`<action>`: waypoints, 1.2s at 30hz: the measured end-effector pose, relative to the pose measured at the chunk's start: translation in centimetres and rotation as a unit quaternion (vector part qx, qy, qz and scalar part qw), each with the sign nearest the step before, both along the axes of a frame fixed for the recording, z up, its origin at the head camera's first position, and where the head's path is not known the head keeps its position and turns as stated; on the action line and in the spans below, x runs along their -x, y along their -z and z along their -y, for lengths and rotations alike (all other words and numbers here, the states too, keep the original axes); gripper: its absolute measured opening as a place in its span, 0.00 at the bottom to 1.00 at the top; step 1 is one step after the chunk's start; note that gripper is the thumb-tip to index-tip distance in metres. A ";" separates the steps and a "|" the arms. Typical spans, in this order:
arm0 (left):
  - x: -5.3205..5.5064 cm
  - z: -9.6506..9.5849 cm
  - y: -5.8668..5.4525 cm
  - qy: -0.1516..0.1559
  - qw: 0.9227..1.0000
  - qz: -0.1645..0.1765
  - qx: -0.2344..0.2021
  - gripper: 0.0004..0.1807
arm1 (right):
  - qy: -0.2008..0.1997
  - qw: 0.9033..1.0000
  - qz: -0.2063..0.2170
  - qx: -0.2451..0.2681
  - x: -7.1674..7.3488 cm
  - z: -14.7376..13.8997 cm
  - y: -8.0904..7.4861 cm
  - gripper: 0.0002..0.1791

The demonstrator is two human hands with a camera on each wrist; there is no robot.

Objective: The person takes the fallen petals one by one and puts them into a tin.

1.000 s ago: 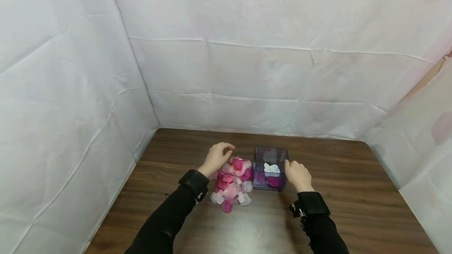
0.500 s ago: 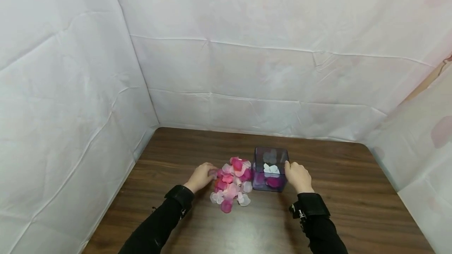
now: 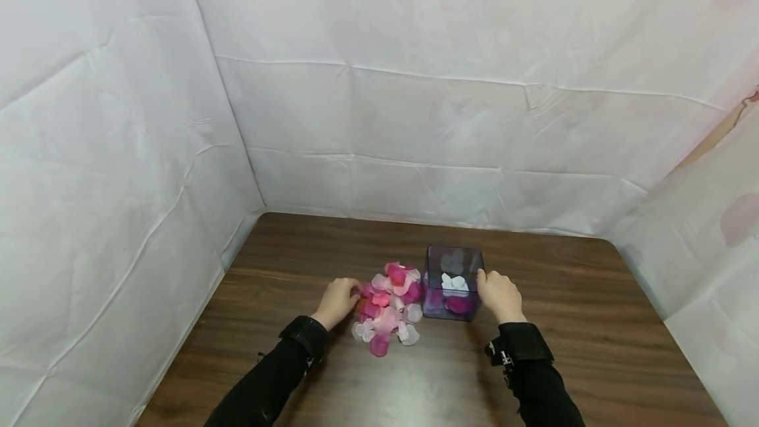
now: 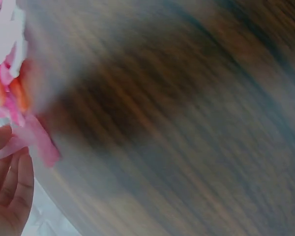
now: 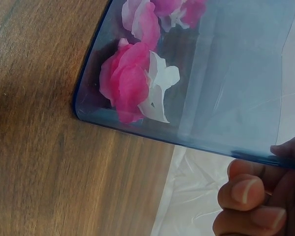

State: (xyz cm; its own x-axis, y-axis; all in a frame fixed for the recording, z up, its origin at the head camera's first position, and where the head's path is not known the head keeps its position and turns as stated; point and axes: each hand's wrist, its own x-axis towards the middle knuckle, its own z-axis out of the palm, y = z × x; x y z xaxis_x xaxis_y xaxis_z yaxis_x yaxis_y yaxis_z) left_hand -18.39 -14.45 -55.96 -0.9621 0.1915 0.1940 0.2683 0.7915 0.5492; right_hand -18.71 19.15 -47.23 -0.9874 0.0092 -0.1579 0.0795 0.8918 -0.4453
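Note:
A loose pile of artificial flower petals (image 3: 387,318) in pinks, red and white lies left of a see-through dark box (image 3: 435,308) on the table. At the pile's left edge is my left hand (image 3: 337,299); in the left wrist view its thumb and fingers pinch a pink petal (image 4: 39,140). My right hand (image 3: 501,296) grips the box's right wall at the rim, thumb inside and curled fingers outside. Through the wall in the right wrist view show bright pink petals (image 5: 125,81) and a white petal (image 5: 160,86) on the bottom.
The brown wood-grain table (image 3: 617,348) meets a white cloth wall (image 3: 379,117) at the back. More white cloth (image 3: 118,216) hangs along the left side, and a cloth with pale pink spots along the right.
My left hand has come down and left, from above the pile to its left edge, where it has taken hold of a petal. My right hand and the box have stayed put.

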 end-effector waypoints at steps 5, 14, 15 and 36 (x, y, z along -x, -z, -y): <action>0.4 -0.3 -0.9 -0.018 0.999 0.011 -0.047 0.04 | 0.002 1.000 -0.004 -0.004 0.0 0.0 0.1 0.25; 1.7 -1.7 -4.9 0.011 0.989 -0.005 -0.151 0.04 | 0.004 1.000 0.006 -0.003 0.1 -0.1 0.1 0.25; 1.9 -2.0 -5.5 0.018 0.987 -0.009 -0.161 0.04 | 0.003 1.000 0.007 -0.003 0.2 -0.1 0.1 0.25; 3.7 -16.7 -11.8 0.206 0.978 -0.021 0.035 0.09 | 0.000 1.000 0.013 -0.002 0.4 0.0 0.0 0.28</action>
